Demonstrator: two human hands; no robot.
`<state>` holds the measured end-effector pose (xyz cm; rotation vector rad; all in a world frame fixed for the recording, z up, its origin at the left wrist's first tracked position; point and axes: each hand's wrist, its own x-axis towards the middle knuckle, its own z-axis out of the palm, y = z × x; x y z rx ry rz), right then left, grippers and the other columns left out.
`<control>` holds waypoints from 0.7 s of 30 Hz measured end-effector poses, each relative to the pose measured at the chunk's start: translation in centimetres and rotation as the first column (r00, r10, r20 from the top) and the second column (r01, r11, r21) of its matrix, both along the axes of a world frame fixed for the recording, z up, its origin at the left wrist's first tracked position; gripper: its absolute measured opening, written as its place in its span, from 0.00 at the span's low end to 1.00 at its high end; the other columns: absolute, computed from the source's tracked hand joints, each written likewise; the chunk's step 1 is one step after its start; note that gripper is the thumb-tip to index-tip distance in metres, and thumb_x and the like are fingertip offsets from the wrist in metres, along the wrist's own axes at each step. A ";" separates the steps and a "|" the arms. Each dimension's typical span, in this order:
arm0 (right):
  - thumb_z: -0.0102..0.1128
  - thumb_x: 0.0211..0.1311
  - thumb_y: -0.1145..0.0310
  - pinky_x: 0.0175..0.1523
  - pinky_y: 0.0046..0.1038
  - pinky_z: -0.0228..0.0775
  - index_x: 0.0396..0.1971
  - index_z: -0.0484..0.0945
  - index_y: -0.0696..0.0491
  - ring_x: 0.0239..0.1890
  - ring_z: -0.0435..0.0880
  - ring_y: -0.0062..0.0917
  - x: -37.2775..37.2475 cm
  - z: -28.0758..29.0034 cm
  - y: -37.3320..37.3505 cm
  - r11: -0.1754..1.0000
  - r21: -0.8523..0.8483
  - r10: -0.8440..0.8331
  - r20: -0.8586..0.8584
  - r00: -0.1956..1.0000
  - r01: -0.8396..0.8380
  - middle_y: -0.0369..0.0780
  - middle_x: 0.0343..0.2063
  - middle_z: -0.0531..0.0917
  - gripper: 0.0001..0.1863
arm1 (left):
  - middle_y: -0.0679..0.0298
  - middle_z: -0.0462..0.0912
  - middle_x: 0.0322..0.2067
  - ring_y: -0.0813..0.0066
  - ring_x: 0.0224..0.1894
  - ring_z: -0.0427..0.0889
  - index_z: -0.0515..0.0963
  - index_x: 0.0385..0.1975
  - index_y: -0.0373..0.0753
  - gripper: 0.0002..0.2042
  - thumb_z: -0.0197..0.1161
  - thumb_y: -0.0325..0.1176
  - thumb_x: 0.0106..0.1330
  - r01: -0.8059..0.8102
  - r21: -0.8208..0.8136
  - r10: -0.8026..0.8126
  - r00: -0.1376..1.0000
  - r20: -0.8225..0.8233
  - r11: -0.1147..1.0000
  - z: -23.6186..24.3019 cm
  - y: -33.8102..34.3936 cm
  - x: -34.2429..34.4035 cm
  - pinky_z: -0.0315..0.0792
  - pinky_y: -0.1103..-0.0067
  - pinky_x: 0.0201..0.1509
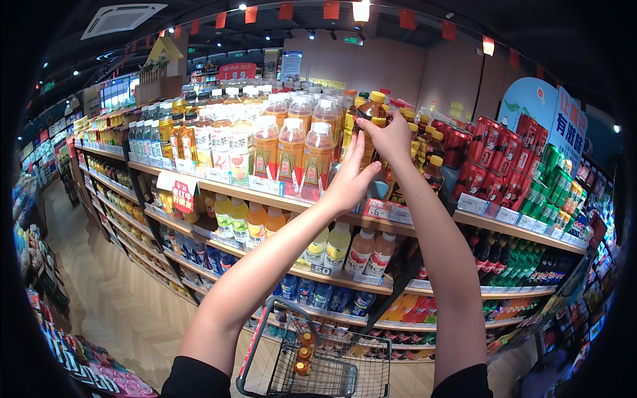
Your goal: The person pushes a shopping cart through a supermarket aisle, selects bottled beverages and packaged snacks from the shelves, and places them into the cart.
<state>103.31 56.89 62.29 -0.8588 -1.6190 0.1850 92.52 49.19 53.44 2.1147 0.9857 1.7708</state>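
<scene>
My right hand [390, 136] is closed around the upper part of a dark amber drink bottle [376, 109] with a yellow cap and yellow label, at the front of the upper shelf. Just below and to its left, my left hand [353, 178] has its fingers stretched up along the bottle's side and its thumb apart. Whether the left palm presses on the bottle is unclear. More yellow-capped bottles [432, 171] stand behind and to the right, partly hidden by my right wrist. Orange tea bottles [290, 149] with white caps line the shelf to the left.
A wire shopping cart [387, 358] stands below my arms, with several orange-capped bottles [302, 367] inside. Stacked red cans [488, 142] sit on the right of the upper shelf [424, 222]. Lower shelves hold juice bottles [338, 245]. Wooden flooring [126, 298] runs along the left.
</scene>
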 end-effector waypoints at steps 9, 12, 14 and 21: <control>0.81 0.45 0.48 0.53 0.39 0.79 0.44 0.82 0.62 0.45 0.89 0.40 -1.9 -0.6 2.9 0.998 -0.047 -0.049 0.071 0.996 0.052 0.50 0.40 0.89 0.35 | 0.35 0.33 0.79 0.50 0.83 0.32 0.41 0.79 0.30 0.42 0.56 0.44 0.75 -0.022 -0.125 0.015 0.998 -0.060 0.992 -2.1 2.6 -0.6 0.38 0.66 0.83; 0.81 0.45 0.47 0.52 0.38 0.80 0.40 0.84 0.61 0.43 0.90 0.38 -2.0 -0.5 3.6 0.996 -0.068 -0.047 0.055 0.997 0.051 0.48 0.37 0.89 0.33 | 0.31 0.32 0.78 0.46 0.82 0.32 0.41 0.78 0.27 0.43 0.56 0.45 0.75 -0.030 -0.105 0.022 0.996 -0.083 0.994 -2.3 3.2 -0.7 0.39 0.65 0.83; 0.81 0.45 0.45 0.50 0.38 0.81 0.38 0.86 0.61 0.40 0.91 0.38 -2.2 -0.7 3.4 0.995 -0.046 -0.088 0.048 0.995 0.090 0.47 0.35 0.90 0.33 | 0.31 0.32 0.77 0.45 0.82 0.31 0.42 0.78 0.26 0.43 0.56 0.45 0.75 -0.038 -0.119 0.029 0.997 -0.076 0.992 -2.3 3.4 -1.0 0.39 0.65 0.83; 0.81 0.45 0.44 0.49 0.38 0.81 0.40 0.86 0.63 0.41 0.91 0.38 -3.0 -1.7 4.0 0.995 -0.076 -0.051 0.078 0.996 0.057 0.49 0.36 0.90 0.35 | 0.32 0.27 0.78 0.51 0.83 0.28 0.42 0.78 0.29 0.42 0.57 0.43 0.75 -0.083 -0.156 0.069 0.993 -0.094 0.984 -3.3 3.9 -1.4 0.37 0.64 0.82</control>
